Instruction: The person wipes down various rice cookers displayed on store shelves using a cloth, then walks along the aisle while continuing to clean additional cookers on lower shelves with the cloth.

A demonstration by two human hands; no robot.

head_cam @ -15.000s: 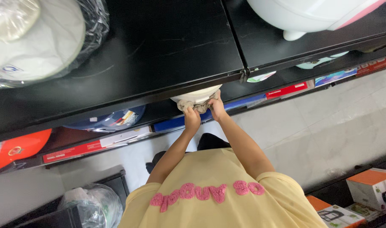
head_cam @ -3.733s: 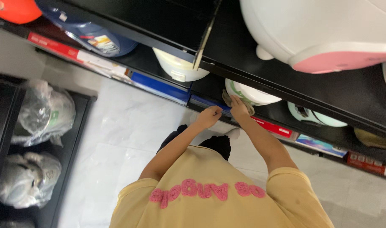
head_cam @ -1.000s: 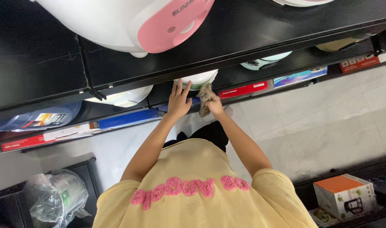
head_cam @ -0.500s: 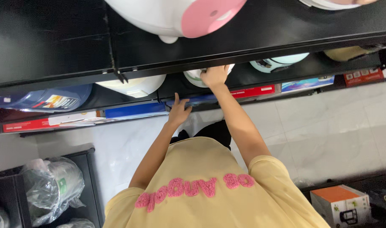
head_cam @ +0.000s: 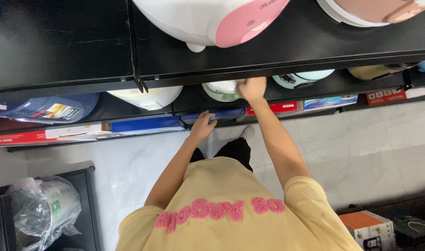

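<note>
My right hand (head_cam: 252, 88) reaches under the black upper shelf and presses against a white and green rice cooker (head_cam: 218, 89) on the lower shelf. The beige cloth it was carrying is hidden under the hand. My left hand (head_cam: 204, 126) rests with fingers loosely curled on the front edge of the lower shelf (head_cam: 231, 121), beside a flat blue box (head_cam: 212, 114). It holds nothing.
A cream cooker (head_cam: 147, 96) and a mint cooker (head_cam: 301, 77) flank the white and green one. A large white and pink appliance (head_cam: 207, 18) sits on the top shelf. Flat red and blue boxes (head_cam: 142, 123) line the shelf front. A plastic-wrapped item (head_cam: 42, 209) lies bottom left, an orange-topped box (head_cam: 368, 227) bottom right.
My right hand, with the cloth, has gone from the shelf front up onto the cooker and slid slightly right. My left hand dropped from the cooker to the shelf edge.
</note>
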